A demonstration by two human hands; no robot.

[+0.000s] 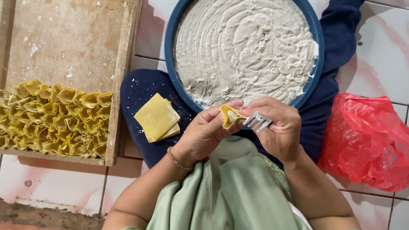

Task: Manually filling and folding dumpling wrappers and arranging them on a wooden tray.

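a blue basin (185, 8) of pale filling sat nearly full. left of the basin, the wooden tray (62, 31) held rows of folded dumplings (49, 117) across its near part only (the far part bare). wrappers (155, 118) lay stacked by the basin's near-left rim. at its near rim, the left hand (203, 132) pinched a wrapper (230, 115); the right hand (278, 127) gripped a fork (258, 120).

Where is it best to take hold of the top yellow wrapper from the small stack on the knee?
Probably at the top wrapper's free corner that overhangs the sheets below, pinched from the right, where the left hand is nearest. It is thin and lies flat, so only an edge gives grip.
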